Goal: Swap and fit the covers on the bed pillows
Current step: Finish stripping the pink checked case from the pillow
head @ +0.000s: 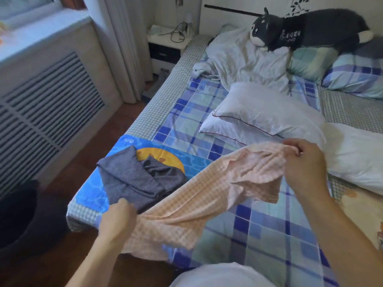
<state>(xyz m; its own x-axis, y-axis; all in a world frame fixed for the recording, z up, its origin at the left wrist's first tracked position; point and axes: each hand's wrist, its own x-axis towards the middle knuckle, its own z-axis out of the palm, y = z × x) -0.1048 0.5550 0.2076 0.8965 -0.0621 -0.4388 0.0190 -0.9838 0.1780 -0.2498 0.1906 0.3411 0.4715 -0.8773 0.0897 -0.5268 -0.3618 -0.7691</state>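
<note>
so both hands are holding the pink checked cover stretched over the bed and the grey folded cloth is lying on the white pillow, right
Not quite. In the head view the grey folded cloth lies on the blue mat at the bed's corner, not on the white pillow. Both the left hand and right hand do hold the pink checked cover.

Cover (207, 195) stretching between both hands' fingers: showing as pale pink-and-white small check. Bare pillow (263, 114) just beyond the right hand's fingers (294, 147): showing plain white with thin dark red piping. Second pillow (358, 156) to the right of those fingers: plain white. Sheet (269, 224) under the cover: running blue, navy and pale green plaid. Folded cloth (132, 177) just past the left hand's fingers (124, 204): reading heathered grey, lying on a bright blue mat (91, 195) with an orange-yellow circle. Plush toy (306, 32) far beyond: dark grey with white face and tail tip.
</note>
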